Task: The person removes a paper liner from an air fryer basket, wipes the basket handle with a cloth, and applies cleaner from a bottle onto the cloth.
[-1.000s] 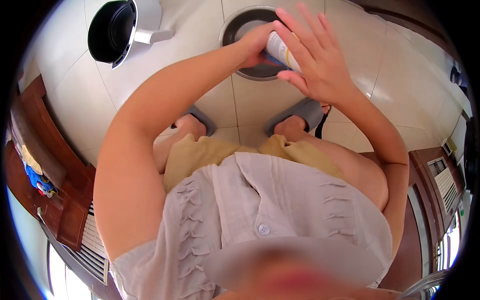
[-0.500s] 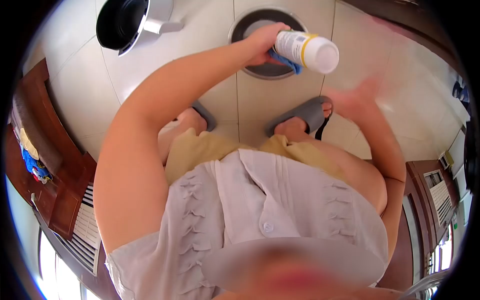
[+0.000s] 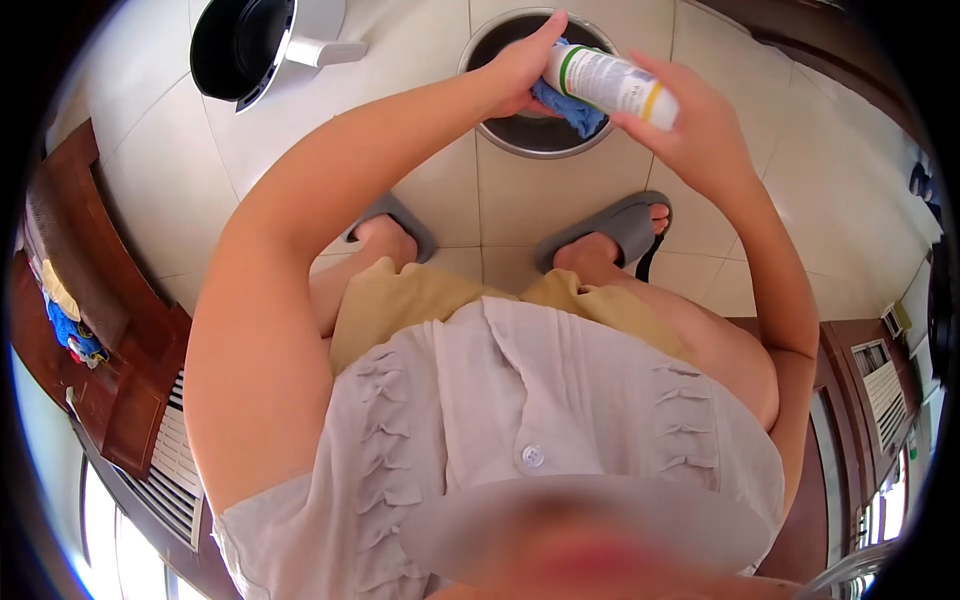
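In the head view, the right fingers (image 3: 645,95) are clamped around the yellow-banded end of a white bottle (image 3: 608,82), tilted over the right part of a metal basin (image 3: 550,151). The left fingers (image 3: 520,82) touch its other end and a crumpled blue cloth (image 3: 572,108) above the basin, thumb spread; whether they clamp is hidden. Left of the basin lies a black-lined container (image 3: 237,45) with a white handle (image 3: 327,52). Gray slippers (image 3: 632,232) are on the basin's near side.
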Tool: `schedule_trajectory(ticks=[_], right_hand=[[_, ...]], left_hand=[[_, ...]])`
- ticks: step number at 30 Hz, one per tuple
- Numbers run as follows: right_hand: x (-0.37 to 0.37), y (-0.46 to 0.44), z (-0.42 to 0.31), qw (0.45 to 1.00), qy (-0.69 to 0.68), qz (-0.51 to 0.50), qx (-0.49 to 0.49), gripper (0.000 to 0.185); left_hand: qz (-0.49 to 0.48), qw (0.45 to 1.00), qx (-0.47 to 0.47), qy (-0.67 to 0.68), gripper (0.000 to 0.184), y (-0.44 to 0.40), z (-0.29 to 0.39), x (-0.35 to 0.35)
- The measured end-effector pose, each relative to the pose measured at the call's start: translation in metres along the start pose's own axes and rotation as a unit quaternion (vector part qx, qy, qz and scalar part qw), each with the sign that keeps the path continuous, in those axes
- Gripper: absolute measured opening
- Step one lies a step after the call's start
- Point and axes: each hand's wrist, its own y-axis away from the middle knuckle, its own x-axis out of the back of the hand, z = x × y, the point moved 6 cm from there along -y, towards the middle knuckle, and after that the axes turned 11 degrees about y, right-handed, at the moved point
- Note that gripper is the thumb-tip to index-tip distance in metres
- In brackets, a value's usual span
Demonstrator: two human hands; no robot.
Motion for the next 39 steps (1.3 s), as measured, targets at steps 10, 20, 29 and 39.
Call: schedule_trajectory(ticks=[10, 20, 29, 39], right_hand=[[0.006, 0.008, 0.073, 0.940, -0.292, -0.067, -0.160, 0.052], [0.007, 0.021, 0.036, 0.953, -0.285, -0.013, -0.102, 0.050], [-0.013, 0.021, 0.083, 0.944, -0.298, -0.022, -0.142, 0.055], [-0.038, 0.029, 0.086, 0.950, -0.284, -0.107, -0.079, 0.077]], left_hand=[[0.006, 0.998, 0.061, 0.016, 0.081, -0.012, -0.006, 0.012], [0.009, 0.998, 0.051, 0.021, 0.074, -0.014, -0.012, 0.014], [0.021, 0.997, 0.059, 0.034, 0.065, -0.017, -0.004, 0.015], [-0.044, 0.996, 0.049, 0.065, 0.058, -0.027, 0.001, 0.012]])
